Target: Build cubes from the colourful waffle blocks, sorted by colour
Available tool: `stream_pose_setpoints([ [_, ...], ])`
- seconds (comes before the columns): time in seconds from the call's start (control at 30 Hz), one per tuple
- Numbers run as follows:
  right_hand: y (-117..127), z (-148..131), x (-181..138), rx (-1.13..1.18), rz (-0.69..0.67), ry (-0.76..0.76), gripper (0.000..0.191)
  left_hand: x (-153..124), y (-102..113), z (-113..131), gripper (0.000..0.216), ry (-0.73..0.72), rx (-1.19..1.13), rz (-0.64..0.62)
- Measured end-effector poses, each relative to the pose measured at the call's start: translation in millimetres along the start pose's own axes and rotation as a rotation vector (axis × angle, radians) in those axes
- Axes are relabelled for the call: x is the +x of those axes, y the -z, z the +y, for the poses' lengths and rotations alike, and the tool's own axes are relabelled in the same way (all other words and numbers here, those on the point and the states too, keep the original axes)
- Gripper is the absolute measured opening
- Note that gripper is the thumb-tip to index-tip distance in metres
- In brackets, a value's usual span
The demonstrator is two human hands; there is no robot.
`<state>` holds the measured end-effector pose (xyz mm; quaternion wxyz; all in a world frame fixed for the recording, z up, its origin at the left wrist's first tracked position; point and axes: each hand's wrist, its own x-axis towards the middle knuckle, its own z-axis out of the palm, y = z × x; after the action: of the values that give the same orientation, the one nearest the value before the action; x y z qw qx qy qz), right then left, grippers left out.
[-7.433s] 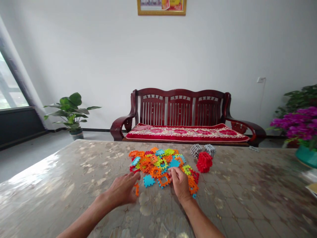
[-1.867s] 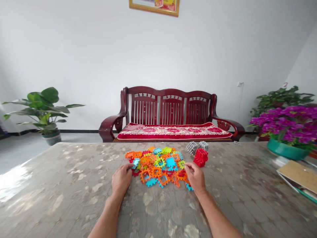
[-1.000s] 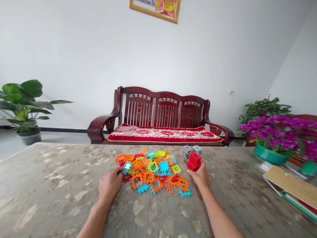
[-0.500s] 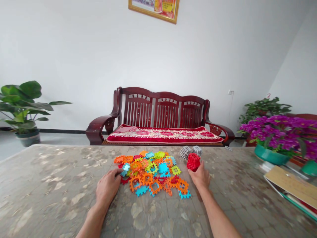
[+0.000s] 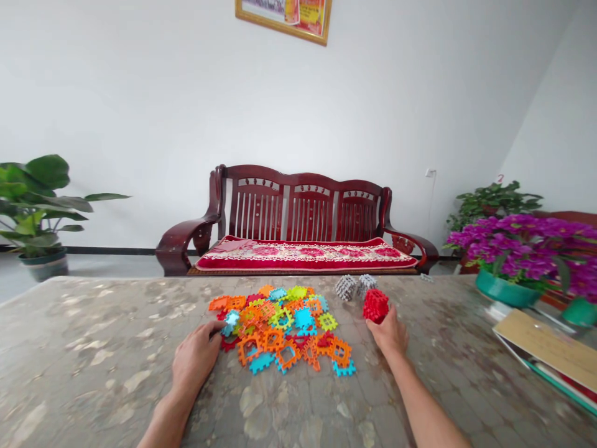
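My right hand (image 5: pixel 390 333) has its thumb and fingers closed round a red cube built from interlocking tiles (image 5: pixel 375 305). Just behind that cube, on the tabletop, are two grey cubes of the same kind, a left one (image 5: pixel 346 288) and a right one (image 5: pixel 367 285). My left hand (image 5: pixel 198 351) rests palm down at the left edge of a pile of loose notched tiles (image 5: pixel 273 339) in orange, blue, green and red. Its fingers are bent but apart, the tips against a light blue tile (image 5: pixel 231 322); no grip on it shows.
The table (image 5: pixel 261 417) has a patterned cover. At its right stand purple flowers in a teal pot (image 5: pixel 506 289) and a stack of papers or folders (image 5: pixel 550 348). A small grey piece (image 5: pixel 426 277) lies near the far edge. A wooden bench (image 5: pixel 308 208) stands beyond.
My right hand has carried the red cube a little to the right, away from the grey cubes. My left hand stays by the light blue tile. The view has shifted slightly.
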<state>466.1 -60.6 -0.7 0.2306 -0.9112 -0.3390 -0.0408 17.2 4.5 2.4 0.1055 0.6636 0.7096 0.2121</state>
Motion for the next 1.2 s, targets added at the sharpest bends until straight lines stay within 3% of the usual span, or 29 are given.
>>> stream_pose_setpoints([
  [0.23, 4.6, 25.0, 25.7, -0.006, 0.001, -0.032, 0.095, 2.0, -3.0, -3.0, 0.038, -0.005, 0.018, 0.025],
  [0.43, 1.8, 30.5, 42.0, 0.003, -0.017, -0.051, 0.093, 2.0, -2.1, -3.5, 0.040, 0.016, 0.020, -0.002],
  [0.8, -2.2, 36.7, 44.0, 0.052, 0.000, -0.035, 0.102, 2.0, -0.1, -2.2, 0.041, -0.010, -0.021, -0.009],
  [1.0, -8.1, 52.4, 46.2, 0.202, 0.036, 0.008, 0.107, -2.8, 0.3, 2.3, 0.036, -0.007, -0.057, 0.047],
  [1.2, -24.1, 81.9, 44.6, 0.391, 0.145, 0.043, 0.095, -7.1, 0.1, 6.7, 0.038, 0.001, -0.081, 0.041],
])
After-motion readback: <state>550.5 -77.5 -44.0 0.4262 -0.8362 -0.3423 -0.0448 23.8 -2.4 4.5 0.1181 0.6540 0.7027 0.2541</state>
